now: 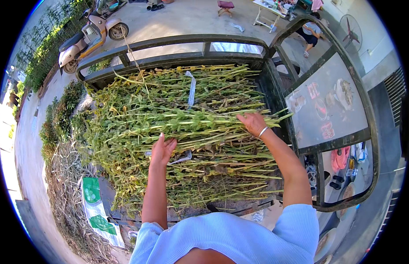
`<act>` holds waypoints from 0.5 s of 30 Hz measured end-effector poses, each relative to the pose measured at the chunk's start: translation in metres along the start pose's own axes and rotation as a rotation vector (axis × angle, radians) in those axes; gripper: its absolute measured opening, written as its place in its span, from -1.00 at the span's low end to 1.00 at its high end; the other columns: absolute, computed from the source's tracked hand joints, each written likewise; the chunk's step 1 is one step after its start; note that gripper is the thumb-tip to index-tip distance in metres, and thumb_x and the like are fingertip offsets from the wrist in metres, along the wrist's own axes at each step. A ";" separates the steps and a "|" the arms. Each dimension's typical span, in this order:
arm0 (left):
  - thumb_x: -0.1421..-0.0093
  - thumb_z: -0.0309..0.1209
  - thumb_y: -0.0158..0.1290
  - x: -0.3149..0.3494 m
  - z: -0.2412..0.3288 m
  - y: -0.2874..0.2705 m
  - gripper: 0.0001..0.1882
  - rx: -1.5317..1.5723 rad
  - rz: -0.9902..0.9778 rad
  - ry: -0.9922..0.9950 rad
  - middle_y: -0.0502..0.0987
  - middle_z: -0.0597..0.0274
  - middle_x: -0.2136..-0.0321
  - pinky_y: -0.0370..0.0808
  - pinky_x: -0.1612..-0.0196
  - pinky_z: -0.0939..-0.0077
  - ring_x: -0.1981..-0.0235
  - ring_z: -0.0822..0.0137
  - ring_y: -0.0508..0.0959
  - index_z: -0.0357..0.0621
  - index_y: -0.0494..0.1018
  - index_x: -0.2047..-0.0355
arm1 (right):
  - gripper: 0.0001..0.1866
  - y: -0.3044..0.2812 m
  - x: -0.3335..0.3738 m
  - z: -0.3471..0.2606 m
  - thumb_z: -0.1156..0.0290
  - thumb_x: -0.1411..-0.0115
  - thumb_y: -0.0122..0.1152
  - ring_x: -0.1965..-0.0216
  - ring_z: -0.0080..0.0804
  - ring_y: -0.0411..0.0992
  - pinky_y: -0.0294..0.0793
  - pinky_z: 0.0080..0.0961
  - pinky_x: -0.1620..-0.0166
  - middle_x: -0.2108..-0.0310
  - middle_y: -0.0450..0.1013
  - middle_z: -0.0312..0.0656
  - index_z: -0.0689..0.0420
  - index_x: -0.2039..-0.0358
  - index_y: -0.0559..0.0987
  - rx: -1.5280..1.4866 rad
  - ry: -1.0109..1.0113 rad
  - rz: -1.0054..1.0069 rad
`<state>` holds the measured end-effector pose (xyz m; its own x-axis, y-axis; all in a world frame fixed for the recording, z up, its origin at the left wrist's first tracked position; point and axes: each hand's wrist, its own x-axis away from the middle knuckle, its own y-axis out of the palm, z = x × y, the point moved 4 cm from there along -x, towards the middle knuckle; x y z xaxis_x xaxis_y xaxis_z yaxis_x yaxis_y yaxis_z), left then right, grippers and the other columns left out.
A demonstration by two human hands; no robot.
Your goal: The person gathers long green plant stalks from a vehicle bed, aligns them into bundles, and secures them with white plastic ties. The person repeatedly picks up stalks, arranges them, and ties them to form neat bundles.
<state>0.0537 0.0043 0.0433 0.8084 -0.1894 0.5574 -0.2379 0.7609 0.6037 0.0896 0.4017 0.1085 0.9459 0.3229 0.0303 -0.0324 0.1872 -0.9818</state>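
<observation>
Both bare forearms reach far from pale blue sleeves. The left hand [162, 150] lies palm down, fingers together. The right hand [253, 123], bangle on its wrist, curls its fingers downward.

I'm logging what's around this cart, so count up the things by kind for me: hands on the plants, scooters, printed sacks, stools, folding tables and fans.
Hands on the plant stalks: 2, left hand and right hand
Scooter: 1
Green and white sack: 1
Stool: 1
Folding table: 1
Standing fan: 1
Total: 7
</observation>
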 end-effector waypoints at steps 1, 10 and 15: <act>-0.27 -0.24 0.03 0.009 0.001 0.002 -0.24 -0.083 0.037 0.016 0.11 -0.33 -0.18 0.40 -0.15 0.16 -0.15 -0.08 0.31 -0.27 -0.13 -0.29 | -0.48 0.003 0.002 0.001 0.51 -0.17 0.03 0.24 -0.12 0.50 0.47 -0.18 0.19 0.20 0.49 -0.03 -0.07 -0.16 0.31 -0.013 0.011 -0.052; 0.45 -0.16 0.47 0.054 0.000 0.080 0.28 -2.151 0.005 1.012 -0.09 -0.02 -0.33 0.08 -0.28 -0.04 -0.31 -0.14 0.00 0.15 0.00 -0.32 | -0.55 0.014 -0.016 0.011 0.52 -0.17 -0.02 0.19 -0.13 0.48 0.42 -0.20 0.14 0.20 0.47 -0.02 0.00 -0.10 0.30 -0.108 0.112 -0.101; 0.52 -0.25 0.47 0.024 0.009 0.070 0.34 -2.203 0.078 1.246 -0.09 -0.10 -0.32 0.05 -0.28 -0.09 -0.31 -0.16 0.00 0.17 -0.04 -0.31 | -0.52 0.009 -0.002 0.012 0.50 -0.19 -0.05 0.19 -0.17 0.45 0.37 -0.20 0.11 0.20 0.43 -0.05 -0.07 -0.15 0.29 -0.096 0.006 0.076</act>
<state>0.0516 0.0471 0.1038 0.8100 -0.4798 -0.3370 -0.3001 0.1545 -0.9413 0.0841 0.4136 0.1021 0.9438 0.3274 -0.0461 -0.0737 0.0724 -0.9946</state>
